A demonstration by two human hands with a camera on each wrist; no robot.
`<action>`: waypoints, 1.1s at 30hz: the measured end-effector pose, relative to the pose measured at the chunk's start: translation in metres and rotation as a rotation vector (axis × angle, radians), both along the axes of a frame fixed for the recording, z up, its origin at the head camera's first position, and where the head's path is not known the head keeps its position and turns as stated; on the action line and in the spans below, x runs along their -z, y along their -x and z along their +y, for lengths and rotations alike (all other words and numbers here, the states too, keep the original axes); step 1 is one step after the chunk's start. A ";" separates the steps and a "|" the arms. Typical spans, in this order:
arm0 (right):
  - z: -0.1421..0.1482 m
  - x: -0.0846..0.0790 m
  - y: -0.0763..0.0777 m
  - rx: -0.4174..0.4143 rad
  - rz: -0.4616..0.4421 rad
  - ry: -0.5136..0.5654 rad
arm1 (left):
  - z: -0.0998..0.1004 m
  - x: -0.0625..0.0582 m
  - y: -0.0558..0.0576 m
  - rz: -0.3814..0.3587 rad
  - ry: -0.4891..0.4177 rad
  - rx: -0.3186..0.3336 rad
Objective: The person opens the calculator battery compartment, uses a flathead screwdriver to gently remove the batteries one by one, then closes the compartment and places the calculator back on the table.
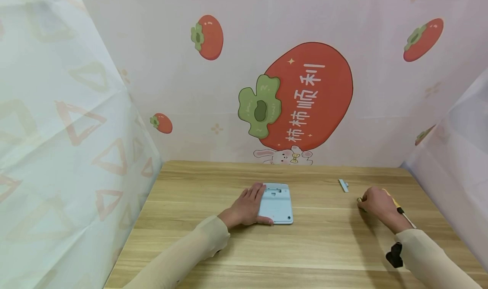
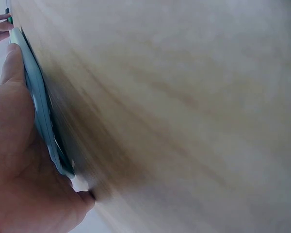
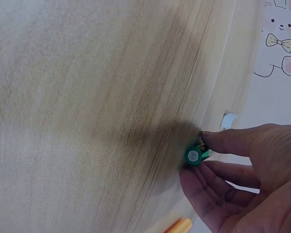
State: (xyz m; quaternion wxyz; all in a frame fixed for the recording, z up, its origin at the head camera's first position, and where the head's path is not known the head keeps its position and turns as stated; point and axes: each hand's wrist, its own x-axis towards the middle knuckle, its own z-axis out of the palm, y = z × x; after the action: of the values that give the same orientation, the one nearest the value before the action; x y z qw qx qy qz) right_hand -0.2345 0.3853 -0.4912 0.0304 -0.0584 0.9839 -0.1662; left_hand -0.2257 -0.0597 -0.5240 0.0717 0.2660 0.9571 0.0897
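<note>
A light blue calculator (image 1: 277, 206) lies back side up on the wooden table, its battery slot uncovered near the far end. My left hand (image 1: 247, 206) holds it by the left side, thumb along the near edge and fingers at the far corner. In the left wrist view the calculator (image 2: 36, 92) appears edge-on beside the palm. Over to the right, my right hand (image 1: 378, 203) pinches a green battery (image 3: 193, 155) between thumb and fingers, close over the table. The battery's flat round end faces the right wrist camera.
A small light blue battery cover (image 1: 344, 185) lies between the calculator and my right hand, farther back. Beside the right hand is a screwdriver (image 1: 398, 208) with a yellow handle, partly hidden by the hand. A printed backdrop (image 1: 183, 90) rises behind the table (image 1: 305, 246).
</note>
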 end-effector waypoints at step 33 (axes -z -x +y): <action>-0.004 -0.005 -0.001 0.060 -0.036 0.010 | 0.000 -0.001 -0.001 -0.001 0.006 0.002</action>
State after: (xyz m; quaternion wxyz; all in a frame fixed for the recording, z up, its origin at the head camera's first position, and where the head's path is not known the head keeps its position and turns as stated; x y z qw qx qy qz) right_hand -0.2333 0.3809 -0.4862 0.0427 -0.0261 0.9837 -0.1730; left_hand -0.2251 -0.0598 -0.5230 0.0732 0.2665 0.9571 0.0868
